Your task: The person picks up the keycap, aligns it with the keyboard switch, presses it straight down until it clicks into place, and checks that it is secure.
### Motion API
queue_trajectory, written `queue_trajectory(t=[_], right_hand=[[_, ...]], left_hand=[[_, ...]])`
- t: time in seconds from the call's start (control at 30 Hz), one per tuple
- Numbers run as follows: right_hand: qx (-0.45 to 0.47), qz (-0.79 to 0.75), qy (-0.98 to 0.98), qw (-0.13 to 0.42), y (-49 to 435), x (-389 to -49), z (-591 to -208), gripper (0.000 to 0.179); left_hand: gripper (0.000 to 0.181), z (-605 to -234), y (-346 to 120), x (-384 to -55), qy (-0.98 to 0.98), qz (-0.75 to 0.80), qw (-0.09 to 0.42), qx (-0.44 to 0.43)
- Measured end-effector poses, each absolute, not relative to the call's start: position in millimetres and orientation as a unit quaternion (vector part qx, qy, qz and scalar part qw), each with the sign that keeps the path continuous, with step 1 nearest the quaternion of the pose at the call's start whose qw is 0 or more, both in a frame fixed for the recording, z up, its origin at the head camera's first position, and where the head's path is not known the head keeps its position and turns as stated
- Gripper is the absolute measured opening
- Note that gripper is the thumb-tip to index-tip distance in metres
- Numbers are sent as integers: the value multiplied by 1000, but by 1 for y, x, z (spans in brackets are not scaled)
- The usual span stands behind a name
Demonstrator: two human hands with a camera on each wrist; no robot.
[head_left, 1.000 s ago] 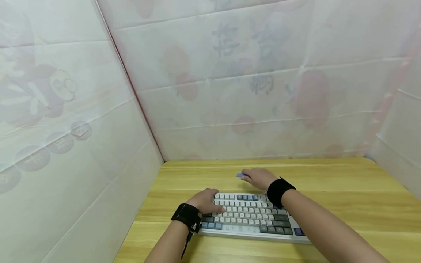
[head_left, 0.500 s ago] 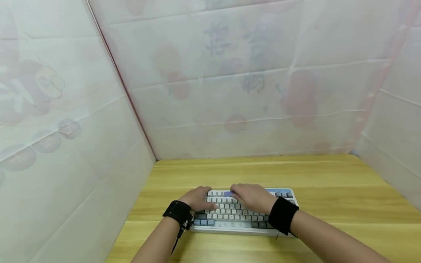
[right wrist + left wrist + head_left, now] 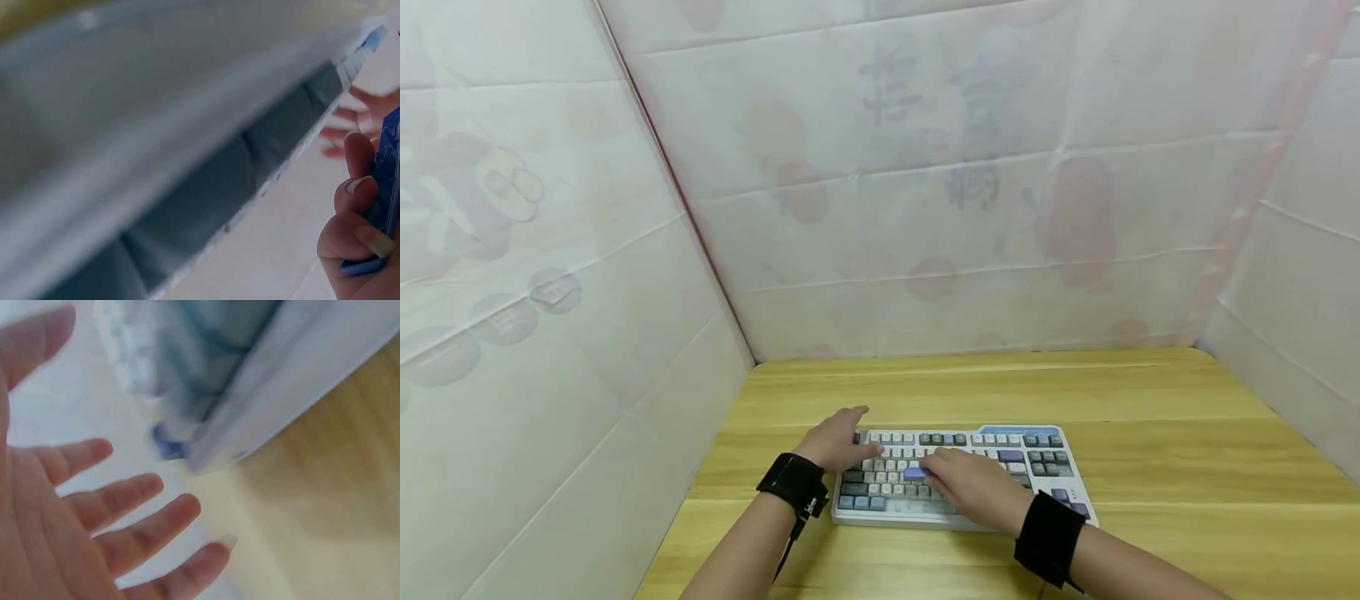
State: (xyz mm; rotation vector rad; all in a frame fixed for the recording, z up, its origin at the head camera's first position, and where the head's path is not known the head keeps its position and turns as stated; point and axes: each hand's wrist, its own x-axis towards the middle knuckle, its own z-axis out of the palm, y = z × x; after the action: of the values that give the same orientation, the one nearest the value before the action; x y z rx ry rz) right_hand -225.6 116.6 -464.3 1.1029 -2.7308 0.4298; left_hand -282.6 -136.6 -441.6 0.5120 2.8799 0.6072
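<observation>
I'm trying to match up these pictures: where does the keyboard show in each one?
Head: the keyboard lies low, a little right of centre.
Left wrist: the keyboard is blurred, across the upper middle and right.
Right wrist: the keyboard is blurred, slanting from lower left to upper right.
Shared landmark: the left hand, seen in all three.
</observation>
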Motion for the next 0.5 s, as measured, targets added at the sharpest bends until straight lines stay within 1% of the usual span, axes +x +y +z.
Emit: queue_trajectory(t=[0.07,0.13,0.27,0.37,0.5], right_hand=[[377,144,-911,90,116,-222,-468,25],[390,142,-904,103,116,-220,-472,27],[414,129,-893,123,115,-217,-476,31],[423,119,-890,123,114,-216,-477,36],[430,117,-889,109,111,-212,-479,43]], left_hand=[[67,-432,-134,-272,963,193,44,181],[59,-424,-130,-261,959,195,23,206],[46,-419,-118,-238,941,196,8,275],[39,-426,-112,-226,932,184,-8,312],[32,-443,-110,-217,923,166,-41,344]])
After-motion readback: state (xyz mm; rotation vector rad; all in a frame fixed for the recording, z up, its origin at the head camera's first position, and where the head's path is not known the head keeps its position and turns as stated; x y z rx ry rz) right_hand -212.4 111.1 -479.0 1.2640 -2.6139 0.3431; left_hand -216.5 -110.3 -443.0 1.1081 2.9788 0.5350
